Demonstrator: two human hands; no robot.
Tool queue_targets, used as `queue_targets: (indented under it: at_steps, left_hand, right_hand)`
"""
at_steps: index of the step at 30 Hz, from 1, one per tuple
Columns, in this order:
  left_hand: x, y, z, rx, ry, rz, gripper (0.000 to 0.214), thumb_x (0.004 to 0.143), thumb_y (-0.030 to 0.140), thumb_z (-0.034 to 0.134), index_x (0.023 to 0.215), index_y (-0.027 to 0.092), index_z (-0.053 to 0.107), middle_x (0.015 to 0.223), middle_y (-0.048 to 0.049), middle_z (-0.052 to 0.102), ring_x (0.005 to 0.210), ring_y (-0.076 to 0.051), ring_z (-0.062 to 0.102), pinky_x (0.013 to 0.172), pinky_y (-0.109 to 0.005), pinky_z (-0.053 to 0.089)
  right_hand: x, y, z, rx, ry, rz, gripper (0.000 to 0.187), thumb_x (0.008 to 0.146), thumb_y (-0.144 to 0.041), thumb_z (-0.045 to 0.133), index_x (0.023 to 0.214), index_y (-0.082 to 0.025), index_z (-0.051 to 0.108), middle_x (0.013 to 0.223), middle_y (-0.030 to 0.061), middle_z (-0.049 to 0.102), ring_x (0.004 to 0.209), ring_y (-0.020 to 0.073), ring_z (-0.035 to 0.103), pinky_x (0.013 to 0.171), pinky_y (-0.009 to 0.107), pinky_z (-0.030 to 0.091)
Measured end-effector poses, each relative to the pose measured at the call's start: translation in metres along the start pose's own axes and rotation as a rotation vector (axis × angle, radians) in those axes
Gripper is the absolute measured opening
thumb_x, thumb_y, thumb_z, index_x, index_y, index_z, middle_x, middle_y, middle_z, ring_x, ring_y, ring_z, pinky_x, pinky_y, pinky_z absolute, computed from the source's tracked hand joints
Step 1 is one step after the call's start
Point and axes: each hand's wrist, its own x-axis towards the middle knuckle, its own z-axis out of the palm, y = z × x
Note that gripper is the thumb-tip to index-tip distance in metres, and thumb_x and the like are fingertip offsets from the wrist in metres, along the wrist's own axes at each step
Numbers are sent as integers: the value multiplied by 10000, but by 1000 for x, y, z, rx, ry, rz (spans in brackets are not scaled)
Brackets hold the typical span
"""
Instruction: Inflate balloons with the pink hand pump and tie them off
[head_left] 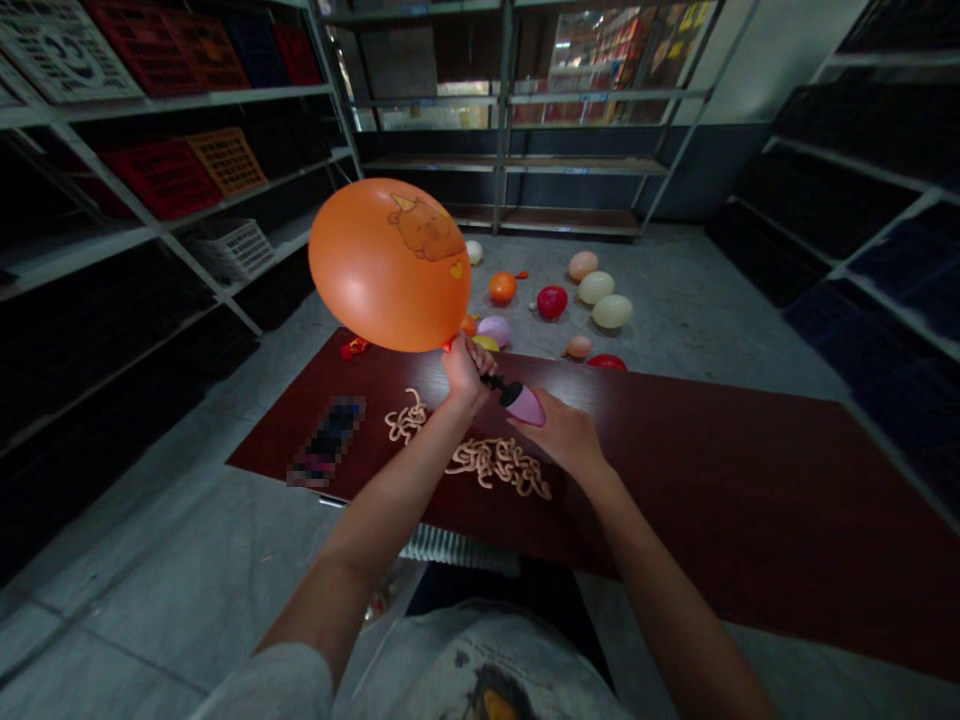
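Note:
A large inflated orange balloon (375,275) with a printed cartoon animal rises above the table's far left part. My left hand (466,372) is closed around its neck, where the black nozzle of a hand pump meets it. The purple balloon pump (527,405) slants down to the right, and my right hand (566,432) is wrapped around its body. Below my hands, several beige curly strands (499,465) lie in a loose pile on the dark red table (720,470). A smaller cluster of the same strands (406,418) is partly behind my left forearm.
A blurred phone-like object (328,440) and a small red packet (354,347) lie on the table's left side. Beyond the table, several balloons (597,289) rest on the floor. Shelves with crates (225,160) stand left; further racks (577,165) line the back and right.

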Motion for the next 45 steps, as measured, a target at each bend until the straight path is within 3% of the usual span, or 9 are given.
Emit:
queue_targets:
  at_steps: [6,12,17,25,29,36,45]
  left_hand:
    - [17,39,-11,-9,27,51,442,979,194,379,559,202,239,400,61,218,326,-70,199,388,-238,165]
    - [18,61,-10,-48,32,125,468,1001,242,448,578,212,248,431,54,204,360,-71,178,411,-247,154]
    - [8,57,-2,-94,29,225,491,1009,288,469,568,217,265,433,45,203,353,-79,178,404,-268,141]
    - [-21,7,9,-89,-52,202,512,1007,259,444,517,198,307,391,65,245,302,-67,220,359,-246,169]
    - [-24,-3,8,-100,-50,163,522,1013,248,421,504,195,317,380,62,257,299,-68,223,351,-238,187]
    - [-8,11,-1,-75,11,104,487,972,164,420,506,190,278,387,66,235,310,-60,224,372,-225,195]
    - [12,51,-10,-62,41,113,424,935,172,417,545,195,253,413,71,225,323,-67,218,383,-224,193]
  right_hand:
    - [-19,26,6,-41,27,-8,537,844,-567,651,1272,-247,596,1154,63,745,927,268,725,718,334,500]
    - [-13,32,3,-66,37,-2,531,841,-585,643,1246,-244,611,1134,60,750,922,263,724,725,335,497]
    - [0,19,-2,-39,89,-28,531,854,-576,620,1246,-218,616,1128,68,749,930,262,717,716,327,486]
    - [14,-11,-12,-41,111,-57,527,845,-566,630,1230,-207,630,1092,77,759,892,274,721,678,317,461]
    - [16,-10,-9,-58,104,-73,539,846,-595,621,1225,-212,627,1083,65,761,880,275,720,658,317,449]
    - [5,13,1,-94,107,-89,580,854,-616,623,1292,-238,598,1125,61,754,893,260,719,673,314,451]
    - [-18,49,0,-160,138,-121,527,855,-577,645,1226,-203,631,1090,81,758,882,250,724,727,314,471]
